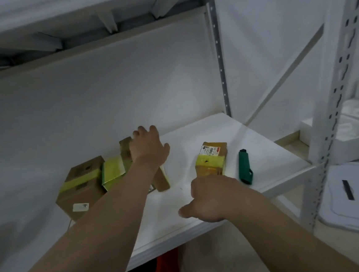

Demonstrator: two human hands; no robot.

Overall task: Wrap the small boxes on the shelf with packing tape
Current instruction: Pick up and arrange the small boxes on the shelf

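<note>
Reaching: both hands out over the shelf (204, 216), each at a different box.
Left grip: left hand (148, 149) laid over the far end of the middle box (162, 179); fingers (139, 132) curled past its top edge, seemingly clamped on it, though the contact is hidden behind the hand.
Right grip: right hand (211, 198) just in front of the right box (212, 159), knuckles up, thumb (183, 212) out to the left; fingers hidden on the far side, so cannot tell whether apart or together, nor whether touching the box.
Key relation: right box directly beyond the right hand, long axis running away from the person toward the wall; right hand clearly nearer to it than the left.
Middle box: tilted, long axis leaning from near-right up to far-left, resting against the neighbours on its left.
Right box look: brown card, flat on the shelf, a yellow tape band across its middle, a white printed label on the far end.
Left box (80, 185): largest, brown, one yellow band over the top, small white sticker on the front face.
Yellow packet (113, 171): wedged between left box and middle box, mostly tape-covered.
Cutter (244, 167): green, lying just right of the right box, parallel to it, apart from both hands.
Tape roll: not in view.
Judgement: likely sorting or pulling boxes forward for further banding.
</note>
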